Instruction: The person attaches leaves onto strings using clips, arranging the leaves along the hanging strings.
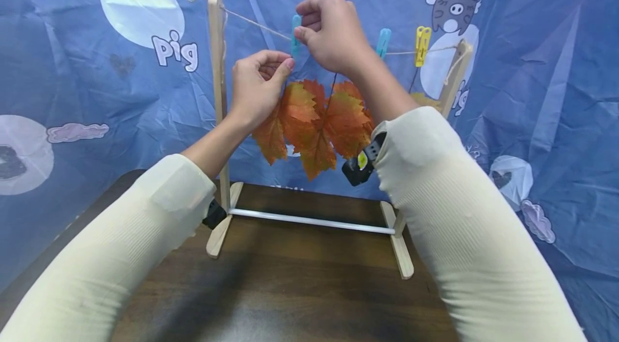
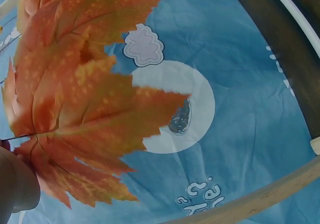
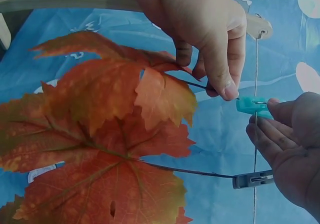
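Observation:
My left hand (image 1: 261, 86) pinches the thin dark stem of an orange artificial maple leaf (image 2: 85, 99) between thumb and fingers, just below the string (image 1: 256, 23). With thumb and fingers, my right hand (image 3: 295, 139) grips a teal clothespin (image 3: 252, 104) that sits across the string. The stem's end is close to this pin's jaws; whether it lies between them I cannot tell. Beside it, a grey clothespin (image 3: 252, 179) holds the stem of another orange maple leaf (image 3: 100, 159). In the head view my right hand hides that grey pin.
The string runs between two wooden posts (image 1: 217, 89) joined low down by a white rod (image 1: 309, 220). Farther right hang a blue clothespin (image 1: 383, 42) and a yellow clothespin (image 1: 422, 46), with a yellowish leaf (image 1: 425, 100) below. The stand is on a dark wooden table (image 1: 300, 288) before a blue cloth (image 1: 145, 94).

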Action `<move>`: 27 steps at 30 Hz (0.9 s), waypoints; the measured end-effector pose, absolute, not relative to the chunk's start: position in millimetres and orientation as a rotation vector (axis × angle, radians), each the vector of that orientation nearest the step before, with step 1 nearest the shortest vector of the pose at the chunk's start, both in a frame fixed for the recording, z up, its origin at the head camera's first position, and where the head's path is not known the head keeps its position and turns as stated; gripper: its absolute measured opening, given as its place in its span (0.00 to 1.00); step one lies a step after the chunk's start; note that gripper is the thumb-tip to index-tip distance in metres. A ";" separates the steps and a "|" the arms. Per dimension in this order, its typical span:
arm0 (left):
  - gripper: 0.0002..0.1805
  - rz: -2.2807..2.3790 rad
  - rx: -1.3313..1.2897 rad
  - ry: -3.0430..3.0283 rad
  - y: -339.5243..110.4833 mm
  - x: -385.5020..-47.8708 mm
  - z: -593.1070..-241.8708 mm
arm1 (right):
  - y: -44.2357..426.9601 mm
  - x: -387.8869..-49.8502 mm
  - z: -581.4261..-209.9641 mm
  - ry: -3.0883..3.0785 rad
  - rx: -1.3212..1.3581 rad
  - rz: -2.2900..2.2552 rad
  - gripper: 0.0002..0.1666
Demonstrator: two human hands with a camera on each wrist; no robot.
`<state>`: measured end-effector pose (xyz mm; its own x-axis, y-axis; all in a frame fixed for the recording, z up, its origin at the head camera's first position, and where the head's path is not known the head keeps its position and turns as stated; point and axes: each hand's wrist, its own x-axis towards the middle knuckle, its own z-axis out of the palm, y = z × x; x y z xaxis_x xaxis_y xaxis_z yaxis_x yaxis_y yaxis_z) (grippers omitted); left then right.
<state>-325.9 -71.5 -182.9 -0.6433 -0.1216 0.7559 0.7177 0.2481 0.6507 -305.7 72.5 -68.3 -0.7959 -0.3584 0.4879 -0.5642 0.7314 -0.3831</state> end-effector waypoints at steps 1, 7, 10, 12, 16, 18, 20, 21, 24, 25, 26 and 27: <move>0.13 -1.477 -0.553 -1.803 -71.4 -326.1 -183.2 | 72.9 -305.4 -68.0 -2.549 0.708 0.745 0.24; 0.13 -1.473 -0.559 -1.809 -72.4 -326.0 -185.4 | 75.9 -304.1 -66.8 -2.527 0.697 0.742 0.24; 0.12 -1.490 -0.549 -1.794 -72.9 -323.9 -185.3 | 77.1 -303.2 -65.2 -2.514 0.688 0.710 0.24; 0.12 -1.487 -0.544 -1.786 -74.2 -322.6 -185.3 | 77.5 -302.1 -64.5 -2.500 0.691 0.694 0.24; 0.12 -1.457 -0.549 -1.778 -77.4 -320.2 -186.7 | 78.1 -298.0 -64.4 -2.465 0.710 0.693 0.25; 0.12 -1.439 -0.554 -1.779 -78.8 -318.6 -188.2 | 79.3 -295.0 -65.3 -2.447 0.722 0.714 0.25; 0.12 -1.419 -0.559 -1.780 -79.8 -316.6 -190.6 | 82.1 -291.7 -65.9 -2.423 0.739 0.731 0.25; 0.13 -1.413 -0.558 -1.783 -80.5 -315.4 -192.2 | 84.3 -289.9 -66.5 -2.407 0.753 0.742 0.25; 0.12 -1.432 -0.567 -1.762 -81.6 -310.4 -198.7 | 93.9 -284.0 -68.5 -2.350 0.788 0.773 0.24; 0.12 -1.444 -0.568 -1.750 -82.0 -308.3 -201.9 | 98.0 -282.2 -69.7 -2.325 0.802 0.786 0.23; 0.12 -1.466 -0.573 -1.736 -82.6 -305.8 -205.6 | 102.2 -280.3 -71.0 -2.303 0.811 0.792 0.23; 0.12 -1.492 -0.580 -1.720 -83.1 -303.3 -209.7 | 106.3 -278.5 -72.4 -2.285 0.812 0.804 0.22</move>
